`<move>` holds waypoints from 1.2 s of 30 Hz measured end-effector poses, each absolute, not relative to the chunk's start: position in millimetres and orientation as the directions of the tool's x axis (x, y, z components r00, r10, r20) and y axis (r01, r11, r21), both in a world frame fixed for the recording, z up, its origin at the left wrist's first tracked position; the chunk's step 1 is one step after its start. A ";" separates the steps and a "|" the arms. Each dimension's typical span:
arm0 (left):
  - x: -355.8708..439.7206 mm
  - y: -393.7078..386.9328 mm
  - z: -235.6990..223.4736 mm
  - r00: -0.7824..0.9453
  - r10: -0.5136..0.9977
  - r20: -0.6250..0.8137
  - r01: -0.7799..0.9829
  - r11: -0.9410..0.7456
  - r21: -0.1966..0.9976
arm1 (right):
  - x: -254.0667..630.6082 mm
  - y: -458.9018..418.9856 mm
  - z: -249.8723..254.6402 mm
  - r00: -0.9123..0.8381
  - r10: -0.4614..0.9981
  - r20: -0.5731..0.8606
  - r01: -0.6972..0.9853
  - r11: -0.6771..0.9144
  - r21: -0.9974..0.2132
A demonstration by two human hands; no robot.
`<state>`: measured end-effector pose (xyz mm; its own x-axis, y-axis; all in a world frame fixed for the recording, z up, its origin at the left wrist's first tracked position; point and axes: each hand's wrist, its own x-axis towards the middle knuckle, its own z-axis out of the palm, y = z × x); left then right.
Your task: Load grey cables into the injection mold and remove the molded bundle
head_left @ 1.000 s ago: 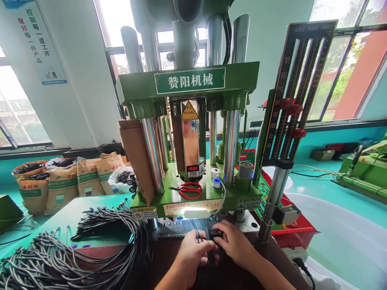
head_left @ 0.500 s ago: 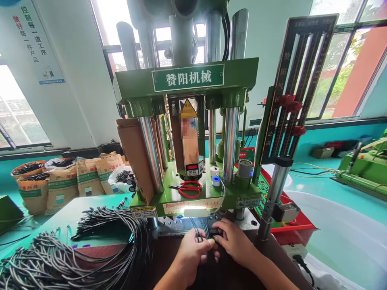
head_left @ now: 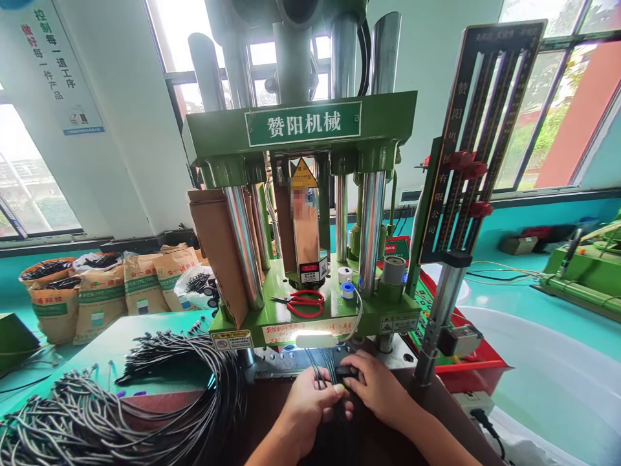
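Note:
Thin black cables [head_left: 328,360] run down from the front of the green press [head_left: 310,317] into my left hand [head_left: 313,404], whose fingers are closed round them. Below that hand the cables hang into the dark area at the table's front. Close on its right, my right hand [head_left: 381,388] is closed, with the thumb and fingers pinched at a short black piece [head_left: 346,371]. Its kind is hard to tell, as the fingers partly cover it. Both hands are just in front of the metal plate [head_left: 274,362] under the press head.
A large heap of black cables [head_left: 160,401] covers the table on the left. Red-handled scissors [head_left: 305,302] and a blue-and-white tape roll [head_left: 347,290] lie on the press. A lit lamp [head_left: 316,341] sits above my hands. A metal post [head_left: 439,323] and red tray [head_left: 478,353] stand at right.
My hands stay almost in place at the cables, with only slight finger movement. The whole view has shifted very slightly.

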<state>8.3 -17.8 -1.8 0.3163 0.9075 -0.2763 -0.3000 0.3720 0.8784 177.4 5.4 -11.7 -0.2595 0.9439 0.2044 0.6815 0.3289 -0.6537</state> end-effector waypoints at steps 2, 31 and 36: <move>8.3 -18.5 -1.6 0.314 0.907 -0.280 -0.302 0.375 0.876 | 176.9 5.0 -10.7 -0.260 0.944 0.204 0.679 0.328 -0.656; 8.1 -17.7 -2.0 0.327 0.907 -0.265 -0.309 0.368 0.877 | 177.1 4.3 -11.5 -0.259 0.943 0.209 0.661 0.331 -0.673; 7.9 -17.4 -4.1 0.320 0.910 -0.265 -0.311 0.365 0.877 | 178.0 4.7 -13.1 -0.258 0.942 0.214 0.661 0.333 -0.673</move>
